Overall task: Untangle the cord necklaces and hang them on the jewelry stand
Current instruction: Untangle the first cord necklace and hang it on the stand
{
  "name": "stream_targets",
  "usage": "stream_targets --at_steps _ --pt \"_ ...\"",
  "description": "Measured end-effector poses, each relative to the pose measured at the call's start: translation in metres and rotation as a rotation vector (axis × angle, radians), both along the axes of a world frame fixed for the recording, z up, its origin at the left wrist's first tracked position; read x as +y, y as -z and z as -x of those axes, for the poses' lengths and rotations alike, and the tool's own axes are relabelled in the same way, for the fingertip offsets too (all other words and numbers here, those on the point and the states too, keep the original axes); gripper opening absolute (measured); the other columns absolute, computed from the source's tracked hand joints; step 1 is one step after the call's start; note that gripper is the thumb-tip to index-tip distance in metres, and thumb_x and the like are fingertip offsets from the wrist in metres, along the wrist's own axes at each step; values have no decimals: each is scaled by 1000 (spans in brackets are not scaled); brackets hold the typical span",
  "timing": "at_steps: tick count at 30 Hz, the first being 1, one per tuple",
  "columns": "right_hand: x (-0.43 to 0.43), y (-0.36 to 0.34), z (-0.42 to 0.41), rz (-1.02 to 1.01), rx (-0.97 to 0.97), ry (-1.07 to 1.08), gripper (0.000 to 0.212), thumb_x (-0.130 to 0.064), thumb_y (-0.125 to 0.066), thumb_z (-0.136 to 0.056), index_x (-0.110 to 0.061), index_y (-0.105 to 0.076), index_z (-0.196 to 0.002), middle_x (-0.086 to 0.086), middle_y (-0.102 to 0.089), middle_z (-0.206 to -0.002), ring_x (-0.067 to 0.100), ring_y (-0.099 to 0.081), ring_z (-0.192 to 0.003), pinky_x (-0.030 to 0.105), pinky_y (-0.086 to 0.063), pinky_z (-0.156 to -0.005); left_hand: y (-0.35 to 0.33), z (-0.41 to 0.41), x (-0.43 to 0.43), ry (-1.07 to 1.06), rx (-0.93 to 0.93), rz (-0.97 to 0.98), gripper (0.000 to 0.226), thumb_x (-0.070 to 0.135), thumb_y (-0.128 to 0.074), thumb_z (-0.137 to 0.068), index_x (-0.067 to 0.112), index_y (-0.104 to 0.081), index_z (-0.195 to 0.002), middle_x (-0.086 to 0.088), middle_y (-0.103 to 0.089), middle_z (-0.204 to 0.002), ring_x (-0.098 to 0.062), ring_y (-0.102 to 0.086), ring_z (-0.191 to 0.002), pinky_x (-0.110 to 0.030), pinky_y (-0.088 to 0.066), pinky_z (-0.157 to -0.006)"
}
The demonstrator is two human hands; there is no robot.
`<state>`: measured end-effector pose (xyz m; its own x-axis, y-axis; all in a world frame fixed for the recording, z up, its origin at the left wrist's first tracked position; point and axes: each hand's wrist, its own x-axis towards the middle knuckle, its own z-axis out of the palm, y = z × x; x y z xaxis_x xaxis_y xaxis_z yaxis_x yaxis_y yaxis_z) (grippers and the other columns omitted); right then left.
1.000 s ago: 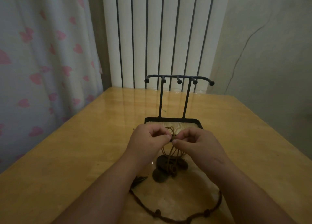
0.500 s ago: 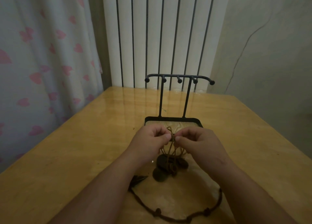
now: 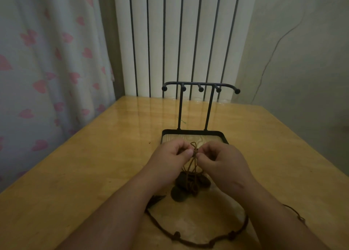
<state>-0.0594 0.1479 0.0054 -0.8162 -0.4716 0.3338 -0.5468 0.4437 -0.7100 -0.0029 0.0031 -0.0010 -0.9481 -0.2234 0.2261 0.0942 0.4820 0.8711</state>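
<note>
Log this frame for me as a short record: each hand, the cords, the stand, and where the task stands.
left hand: pinches the tangled cords at the top
right hand: pinches the same tangle, fingertips close to the left's
pendants: dark, rounded, below the tangle, apparently on the table
knotted cord: loops on the table between the forearms
jewelry stand: upright behind the hands, hooks bare
status: untangling, none hung yet
</note>
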Motion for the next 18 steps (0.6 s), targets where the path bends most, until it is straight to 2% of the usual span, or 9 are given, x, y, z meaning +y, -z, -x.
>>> stream_targets --at_steps 3,5,8,10,14,18 --pt "-1 0 0 8 1 19 12 -28 -61 -85 -30 -63 -74 -5 -61 -65 1 -56 -61 19 -48 -54 0 -2 2 -22 63 38 20 14 -58 -95 32 -63 -90 12 -61 -85 -1 -57 -77 -16 -45 -66" --pt "-1 -1 -1 17 -1 21 11 -26 -61 -85 -29 -63 -74 -5 -61 -64 0 -54 -59 18 -47 -52 0 -3 2 -88 161 187 22 11 -61 -90 32 -61 -88 12 -59 -84 -1 -56 -78 -12 -45 -64" --pt "0 -2 -1 30 -9 10 11 -25 -61 -85 -26 -63 -74 -5 -59 -63 -1 -51 -56 17 -44 -50 0 -3 1 -127 286 450 13 16 -64 -87 29 -61 -86 14 -55 -82 -3 -53 -77 -15 -42 -64" --pt "0 -1 -1 24 -8 8 11 -26 -60 -84 -26 -63 -73 -6 -58 -62 -1 -50 -55 18 -42 -50 1 -4 0 -117 331 535 7 19 -65 -87 26 -66 -87 14 -57 -81 -3 -52 -77 -17 -42 -66" --pt "-1 -1 0 10 -8 14 11 -27 -60 -85 -26 -62 -73 -7 -57 -62 -3 -50 -55 14 -42 -49 0 -5 -1 -99 343 584 12 27 -64 -88 25 -73 -97 18 -58 -82 1 -53 -78 -13 -41 -69" --pt "-1 -2 -1 16 -12 4 12 -28 -60 -85 -26 -62 -74 -7 -59 -63 0 -50 -54 13 -42 -49 0 -5 -3 -107 340 552 13 28 -65 -89 26 -74 -98 22 -56 -80 5 -53 -77 -10 -38 -67"
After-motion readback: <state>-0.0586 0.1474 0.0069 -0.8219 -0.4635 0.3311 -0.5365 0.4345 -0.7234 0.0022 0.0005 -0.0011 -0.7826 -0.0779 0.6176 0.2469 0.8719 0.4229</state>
